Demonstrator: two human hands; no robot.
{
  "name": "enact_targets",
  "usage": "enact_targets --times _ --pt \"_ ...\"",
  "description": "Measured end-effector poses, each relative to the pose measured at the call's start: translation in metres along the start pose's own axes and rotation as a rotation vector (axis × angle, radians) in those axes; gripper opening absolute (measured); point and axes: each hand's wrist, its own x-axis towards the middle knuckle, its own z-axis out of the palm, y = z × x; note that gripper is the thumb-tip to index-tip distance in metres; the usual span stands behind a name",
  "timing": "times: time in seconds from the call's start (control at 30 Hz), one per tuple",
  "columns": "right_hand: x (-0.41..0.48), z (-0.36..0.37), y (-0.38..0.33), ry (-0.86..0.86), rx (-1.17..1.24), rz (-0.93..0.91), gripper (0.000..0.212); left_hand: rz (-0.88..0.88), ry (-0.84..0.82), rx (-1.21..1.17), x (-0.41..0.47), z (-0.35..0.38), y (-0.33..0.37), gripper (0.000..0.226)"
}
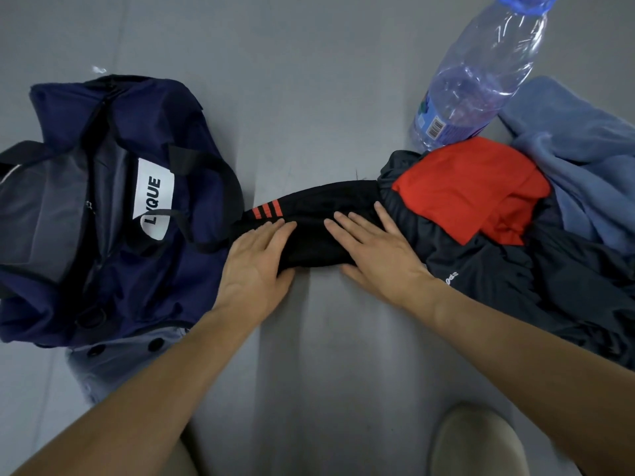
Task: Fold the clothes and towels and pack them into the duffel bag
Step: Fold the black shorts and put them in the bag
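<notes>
**Two Hands Press a Black Bundle Flat**

The black garment with red stripes (pixel 309 221) lies in the middle of the grey surface (pixel 309 338). The left hand (pixel 256 261) and the right hand (pixel 374 249) both lie on top of it. Their fingers are straight and flat, pushing down, not grabbing.

The navy duffel bag (pixel 113 214) sits at 9 o'clock, just beside the striped end. At 3 o'clock is a messy pile.

What could go wrong? I think the bundle may pop open when the hands lift, since soft cloth springs back. The bag sags, so its mouth may flop shut. Tugging the pile could knock over the water bottle (pixel 477 73) at 1 o'clock.

Count: one bag, one bottle, one black bundle, one red garment (pixel 470 187), one dark grey jacket (pixel 515 280), one blue towel (pixel 577 159), two hands.
</notes>
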Motion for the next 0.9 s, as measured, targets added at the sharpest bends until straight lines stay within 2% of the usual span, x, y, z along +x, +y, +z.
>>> enact_targets --times 0.1,0.17,0.23,0.3,0.37,0.43,0.5,0.57,0.6,0.67,0.77,0.9 --pt "-0.001 -0.004 -0.003 0.079 0.038 -0.016 0.062 -0.001 -0.041 -0.093 0.008 -0.029 0.003 0.053" --pt "-0.003 -0.011 -0.005 0.069 0.051 -0.018 0.060 -0.057 -0.204 -0.147 0.012 -0.047 0.002 0.044" --pt "-0.003 -0.022 -0.010 -0.007 0.088 -0.025 0.067 -0.146 -0.415 -0.202 0.016 -0.060 -0.002 0.038" --pt "-0.003 -0.031 -0.015 -0.145 0.231 0.043 0.058 -0.200 -0.508 -0.244 0.019 -0.065 -0.003 0.036" --pt "-0.001 -0.035 -0.015 -0.260 0.412 0.169 0.050 -0.219 -0.410 -0.214 0.019 -0.062 -0.003 0.046" --pt "0.001 -0.032 -0.010 -0.297 0.555 0.289 0.049 -0.167 -0.120 -0.064 0.017 -0.051 -0.004 0.055" --pt "0.000 -0.026 -0.007 -0.273 0.524 0.342 0.050 -0.089 0.105 0.070 0.012 -0.039 0.000 0.055" --pt "-0.004 -0.020 -0.006 -0.186 0.398 0.346 0.054 -0.015 0.208 0.076 0.003 -0.025 0.009 0.054" --pt "-0.005 -0.019 -0.007 -0.137 0.392 0.342 0.056 0.015 0.210 0.061 -0.004 -0.016 0.014 0.056" --pt "-0.008 -0.021 -0.010 -0.106 0.430 0.334 0.062 0.010 0.090 0.053 -0.018 0.004 0.019 0.066" --pt "-0.007 -0.023 -0.016 -0.178 0.370 0.313 0.065 -0.086 -0.116 0.067 -0.029 0.024 0.014 0.081" --pt "0.004 -0.031 -0.023 -0.277 0.428 0.315 0.062 -0.055 -0.150 0.001 -0.026 0.021 0.005 0.094"
